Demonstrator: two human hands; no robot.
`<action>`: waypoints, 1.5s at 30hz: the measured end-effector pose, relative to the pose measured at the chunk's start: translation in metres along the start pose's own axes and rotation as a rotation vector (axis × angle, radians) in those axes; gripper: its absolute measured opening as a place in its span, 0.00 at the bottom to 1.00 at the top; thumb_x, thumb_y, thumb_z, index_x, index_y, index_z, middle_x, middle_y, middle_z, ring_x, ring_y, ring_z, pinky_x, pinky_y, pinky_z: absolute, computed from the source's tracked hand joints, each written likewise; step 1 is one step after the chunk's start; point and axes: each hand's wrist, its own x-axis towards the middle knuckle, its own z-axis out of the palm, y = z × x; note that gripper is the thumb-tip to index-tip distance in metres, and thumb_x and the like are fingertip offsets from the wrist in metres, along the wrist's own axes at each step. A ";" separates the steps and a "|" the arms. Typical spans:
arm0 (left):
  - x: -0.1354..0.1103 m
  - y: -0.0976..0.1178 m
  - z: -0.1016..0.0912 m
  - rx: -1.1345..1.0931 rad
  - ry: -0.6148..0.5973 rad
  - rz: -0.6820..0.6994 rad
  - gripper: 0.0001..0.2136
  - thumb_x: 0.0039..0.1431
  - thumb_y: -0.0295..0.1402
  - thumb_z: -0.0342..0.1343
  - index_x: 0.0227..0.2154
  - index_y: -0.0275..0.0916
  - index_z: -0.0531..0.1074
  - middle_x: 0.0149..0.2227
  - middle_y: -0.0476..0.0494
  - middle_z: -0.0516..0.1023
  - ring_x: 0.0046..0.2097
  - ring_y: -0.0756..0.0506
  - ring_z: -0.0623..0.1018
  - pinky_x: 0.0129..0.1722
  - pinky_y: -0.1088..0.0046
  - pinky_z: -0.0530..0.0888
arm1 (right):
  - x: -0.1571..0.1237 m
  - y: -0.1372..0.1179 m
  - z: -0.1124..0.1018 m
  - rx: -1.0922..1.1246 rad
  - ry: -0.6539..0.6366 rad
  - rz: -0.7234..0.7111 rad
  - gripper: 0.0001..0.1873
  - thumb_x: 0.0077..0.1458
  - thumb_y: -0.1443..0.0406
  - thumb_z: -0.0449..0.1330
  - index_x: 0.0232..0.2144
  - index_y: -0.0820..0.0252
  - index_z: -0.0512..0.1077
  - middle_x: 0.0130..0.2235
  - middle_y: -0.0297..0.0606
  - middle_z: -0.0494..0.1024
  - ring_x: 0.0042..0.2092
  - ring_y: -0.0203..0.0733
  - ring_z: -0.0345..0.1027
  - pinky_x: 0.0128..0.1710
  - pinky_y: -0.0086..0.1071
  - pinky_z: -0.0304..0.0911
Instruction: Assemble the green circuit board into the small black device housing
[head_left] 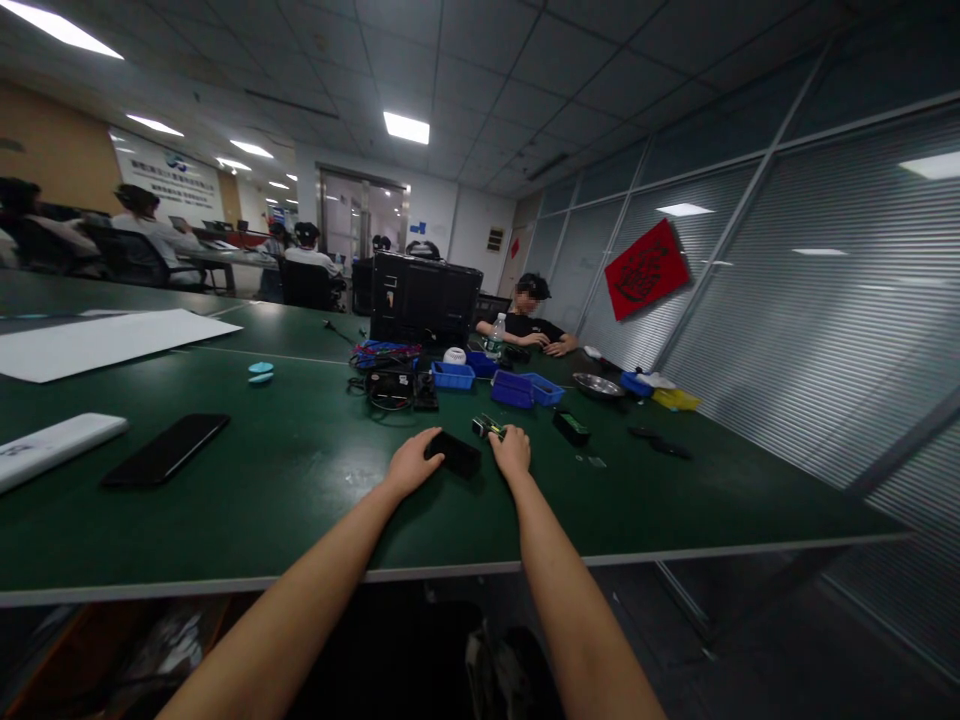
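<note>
My left hand point(412, 462) is closed on the near left end of a black rectangular box point(459, 456) that rests on the green table. To its right, my right hand point(513, 452) has its fingertips closed on a small dark part with yellow-green strips point(487, 427); its exact kind is too small to make out. Just right of that hand lies a black box with a green top point(572, 427). Small clear pieces point(596, 461) are scattered near it, and flat black pieces point(664, 443) lie farther right.
Blue bins point(453, 376), a black power unit with cables point(390, 388) and a water bottle point(496, 335) stand beyond my hands. Behind them is a large black case point(426, 300). A metal dish point(598, 385) sits right, a black tablet point(166, 450) left. Another person point(531, 322) sits across.
</note>
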 end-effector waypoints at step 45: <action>-0.001 0.007 -0.004 0.046 -0.021 -0.119 0.25 0.45 0.35 0.58 0.49 0.40 0.64 0.47 0.43 0.71 0.47 0.45 0.70 0.47 0.71 0.64 | -0.020 -0.030 -0.020 0.807 -0.291 -0.329 0.21 0.39 0.60 0.61 0.39 0.61 0.71 0.37 0.37 0.74 0.39 0.40 0.66 0.42 0.33 0.60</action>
